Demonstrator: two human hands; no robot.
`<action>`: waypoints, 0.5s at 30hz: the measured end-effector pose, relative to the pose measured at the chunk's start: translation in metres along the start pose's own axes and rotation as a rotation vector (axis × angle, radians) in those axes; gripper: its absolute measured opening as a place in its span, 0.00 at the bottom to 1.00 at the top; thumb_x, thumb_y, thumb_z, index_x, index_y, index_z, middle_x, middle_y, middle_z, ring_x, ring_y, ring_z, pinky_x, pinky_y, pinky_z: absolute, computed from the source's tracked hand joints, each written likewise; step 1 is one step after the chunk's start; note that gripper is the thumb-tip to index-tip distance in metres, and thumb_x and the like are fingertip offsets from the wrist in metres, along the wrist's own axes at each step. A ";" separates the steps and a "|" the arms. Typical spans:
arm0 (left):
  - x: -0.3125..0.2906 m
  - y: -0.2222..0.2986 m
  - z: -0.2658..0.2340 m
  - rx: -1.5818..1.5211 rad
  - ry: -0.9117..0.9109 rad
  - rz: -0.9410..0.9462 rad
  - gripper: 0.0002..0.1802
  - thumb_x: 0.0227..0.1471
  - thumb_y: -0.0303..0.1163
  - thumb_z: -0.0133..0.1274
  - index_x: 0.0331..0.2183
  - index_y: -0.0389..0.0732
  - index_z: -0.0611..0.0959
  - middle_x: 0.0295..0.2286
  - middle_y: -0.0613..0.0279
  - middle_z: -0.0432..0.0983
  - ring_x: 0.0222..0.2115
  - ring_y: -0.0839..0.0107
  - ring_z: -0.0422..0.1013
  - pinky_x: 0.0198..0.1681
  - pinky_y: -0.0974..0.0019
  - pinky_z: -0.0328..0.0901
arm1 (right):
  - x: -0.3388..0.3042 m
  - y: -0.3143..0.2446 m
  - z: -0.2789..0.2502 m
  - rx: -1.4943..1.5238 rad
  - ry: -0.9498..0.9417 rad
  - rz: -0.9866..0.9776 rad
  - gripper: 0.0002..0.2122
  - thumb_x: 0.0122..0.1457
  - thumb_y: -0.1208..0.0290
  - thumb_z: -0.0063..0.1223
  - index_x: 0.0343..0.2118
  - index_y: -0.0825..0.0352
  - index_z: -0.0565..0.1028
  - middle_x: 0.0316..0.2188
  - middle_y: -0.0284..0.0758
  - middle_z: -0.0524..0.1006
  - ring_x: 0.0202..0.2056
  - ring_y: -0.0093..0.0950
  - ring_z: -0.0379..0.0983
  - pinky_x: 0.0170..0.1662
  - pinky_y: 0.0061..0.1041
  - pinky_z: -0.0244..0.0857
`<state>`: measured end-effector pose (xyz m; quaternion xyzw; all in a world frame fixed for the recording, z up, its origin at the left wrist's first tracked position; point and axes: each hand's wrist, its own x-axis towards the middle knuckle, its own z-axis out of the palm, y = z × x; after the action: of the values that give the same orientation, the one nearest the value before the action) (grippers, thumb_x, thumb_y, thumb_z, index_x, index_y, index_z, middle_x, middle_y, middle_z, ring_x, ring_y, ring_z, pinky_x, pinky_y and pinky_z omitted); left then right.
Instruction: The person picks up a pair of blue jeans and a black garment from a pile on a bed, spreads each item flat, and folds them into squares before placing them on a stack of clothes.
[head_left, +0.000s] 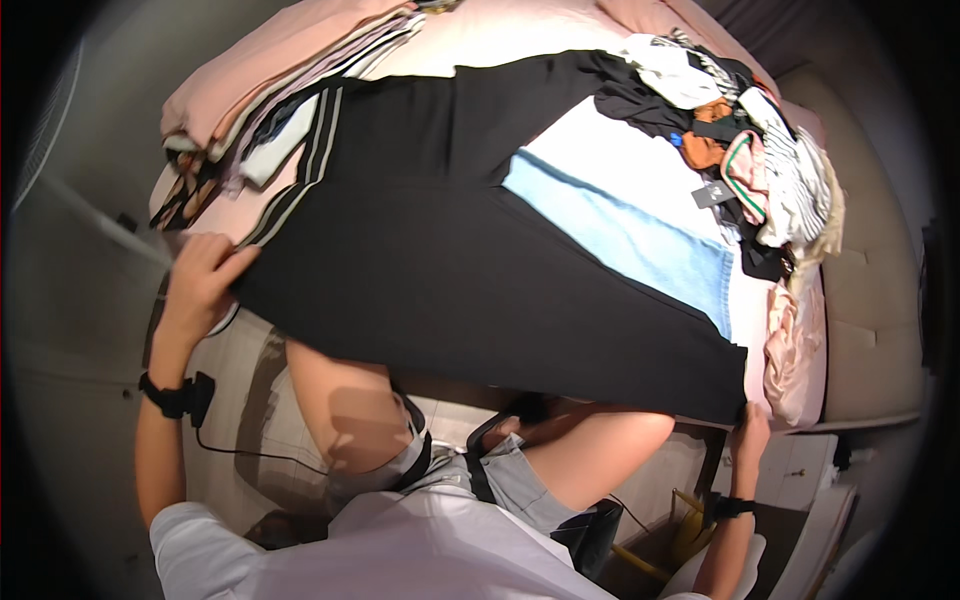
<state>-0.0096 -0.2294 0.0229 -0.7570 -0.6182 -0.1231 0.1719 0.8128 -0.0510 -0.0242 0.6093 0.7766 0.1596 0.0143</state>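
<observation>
Both hands are gripping black trousers lying spread across a pink-sheeted bed, the left hand pinching the waistband corner, the right hand clutching the hem, folded stack and loose clothing heap flanking them.

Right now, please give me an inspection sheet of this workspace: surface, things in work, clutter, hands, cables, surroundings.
Surface: pink-sheeted bed, mostly covered.
Things in work: black garment with white side stripes, spread flat.
Clutter: folded pink and grey stack; loose mixed clothes pile; light blue denim piece.
Hands: left hand grips the garment's left corner; right hand holds its right corner.
Cables: thin black wire from the left wristband.
Surroundings: pale tiled floor.
</observation>
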 end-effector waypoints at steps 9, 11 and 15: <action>-0.017 0.028 0.034 0.020 -0.001 0.061 0.27 0.42 0.19 0.49 0.49 0.38 0.78 0.54 0.54 0.69 0.55 0.57 0.65 0.54 0.54 0.62 | -0.002 -0.074 0.010 0.106 0.248 -0.160 0.21 0.37 0.89 0.48 0.40 0.74 0.66 0.37 0.50 0.66 0.42 0.54 0.64 0.46 0.42 0.61; -0.015 0.027 0.029 0.008 0.037 0.053 0.24 0.43 0.20 0.49 0.47 0.36 0.78 0.52 0.53 0.71 0.53 0.56 0.67 0.52 0.54 0.64 | 0.003 -0.069 -0.009 0.160 0.134 -0.120 0.18 0.38 0.89 0.48 0.37 0.73 0.66 0.34 0.49 0.65 0.40 0.53 0.63 0.43 0.42 0.61; -0.004 0.038 0.001 -0.021 0.153 0.076 0.17 0.43 0.21 0.51 0.39 0.30 0.81 0.44 0.51 0.77 0.48 0.55 0.73 0.50 0.55 0.68 | -0.002 -0.052 -0.019 0.190 0.111 0.070 0.15 0.40 0.89 0.49 0.34 0.72 0.64 0.30 0.48 0.63 0.35 0.53 0.63 0.38 0.42 0.60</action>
<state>0.0265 -0.2396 0.0165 -0.7702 -0.5727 -0.1801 0.2153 0.7599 -0.0679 -0.0202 0.6250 0.7659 0.1193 -0.0921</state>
